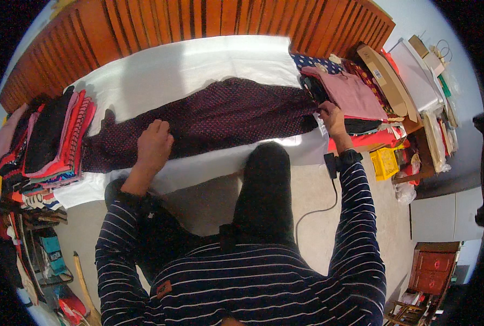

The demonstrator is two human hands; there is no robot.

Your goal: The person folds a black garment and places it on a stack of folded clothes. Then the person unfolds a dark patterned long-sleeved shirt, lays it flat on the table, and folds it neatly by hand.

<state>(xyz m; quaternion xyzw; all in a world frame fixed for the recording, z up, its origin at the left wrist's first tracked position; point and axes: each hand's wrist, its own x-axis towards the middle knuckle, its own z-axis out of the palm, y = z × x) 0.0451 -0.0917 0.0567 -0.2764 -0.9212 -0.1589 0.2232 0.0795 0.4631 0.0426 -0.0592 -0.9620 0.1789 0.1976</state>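
A long dark garment (225,116) with a fine reddish-purple pattern is spread across a white cloth (152,81) in front of me. My right hand (331,118) pinches its narrow right end. Over the left part of the garment, my left hand (155,140) has curled fingers against the fabric; the fingertips are hidden, so a grip on it cannot be made out. Just beyond the garment's left end is a stack of folded clothes (48,138) in black, pink and red. More folded clothes, topped by a pink piece (354,95), lie close to my right hand.
A slatted wooden panel (209,20) borders the far side. At the right are an open cardboard box (378,77), a yellow plastic basket (383,164) and a small wooden drawer cabinet (433,267). A cable (319,210) hangs from my right wrist. Shelving holding a blue box (53,254) stands at left.
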